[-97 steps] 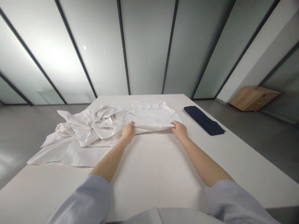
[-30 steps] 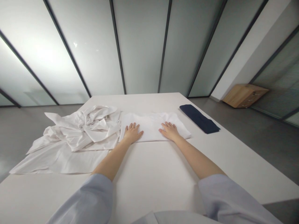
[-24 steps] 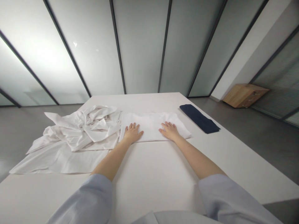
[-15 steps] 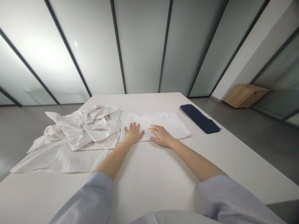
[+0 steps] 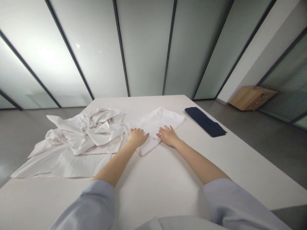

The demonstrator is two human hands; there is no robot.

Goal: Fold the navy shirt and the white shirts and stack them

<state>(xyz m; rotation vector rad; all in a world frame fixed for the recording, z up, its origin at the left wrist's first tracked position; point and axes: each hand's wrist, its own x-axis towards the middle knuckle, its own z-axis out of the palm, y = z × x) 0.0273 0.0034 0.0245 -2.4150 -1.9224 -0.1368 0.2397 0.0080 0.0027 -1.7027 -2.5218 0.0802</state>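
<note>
A folded white cloth (image 5: 157, 118) lies at a slant on the table, one corner pointing toward me and its right end angled away. My left hand (image 5: 137, 138) rests palm down on its left part, thumb held out and fingers looking short and slightly bent. On the near right edge of the cloth lies my right hand (image 5: 168, 136), flat with fingers apart. Neither hand has the fabric gripped between its fingers. Close to my left hand is a crumpled heap of white fabric (image 5: 96, 131), its loose ends spreading to the table's left edge.
A folded dark navy cloth (image 5: 205, 122) lies near the right edge of the white table (image 5: 163, 188). Frosted glass panels (image 5: 146, 48) stand behind the table. On the floor at the far right is a wooden cabinet (image 5: 251, 97).
The folded white cloth has turned counterclockwise under my hands: its right end swung away and a left corner came nearer. My right hand shifted slightly right; my left fingers drew in.
</note>
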